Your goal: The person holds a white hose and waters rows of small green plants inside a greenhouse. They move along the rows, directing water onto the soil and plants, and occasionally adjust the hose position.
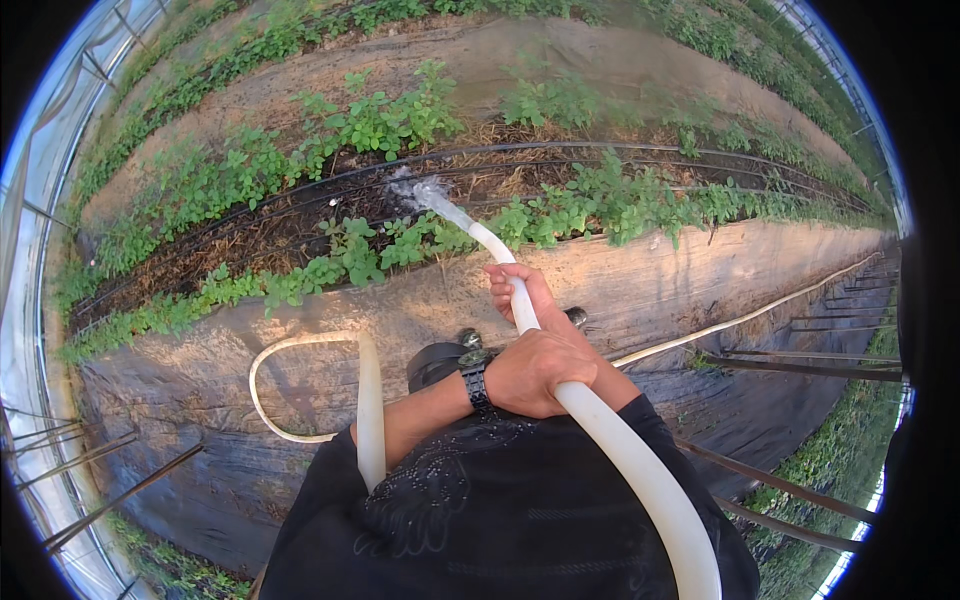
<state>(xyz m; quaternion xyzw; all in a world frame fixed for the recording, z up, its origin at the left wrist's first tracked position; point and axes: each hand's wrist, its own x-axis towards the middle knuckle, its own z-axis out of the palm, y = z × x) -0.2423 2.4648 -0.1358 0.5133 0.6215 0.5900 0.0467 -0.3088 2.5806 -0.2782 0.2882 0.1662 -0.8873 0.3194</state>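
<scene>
A thick white hose [645,465] runs up across my front, and both my hands hold it. My left hand [541,373], with a dark watch on its wrist, is wrapped around the hose near my chest. Further along, close to the outlet, my right hand [521,289] grips the hose from the far side. Water [424,193] pours from the hose end onto the mulched soil of a planting bed, between two rows of leafy green plants [390,116]. Black drip lines [480,146] lie along the bed. Another stretch of hose [370,412] passes over my left forearm.
Ground sheeting [420,300] covers the path under my feet. The hose loops [255,382] on the left and stretches away along the path at right [750,311]. Dark poles [780,480] slant in at lower right, others [142,484] at lower left. Greenhouse film [45,195] borders the left.
</scene>
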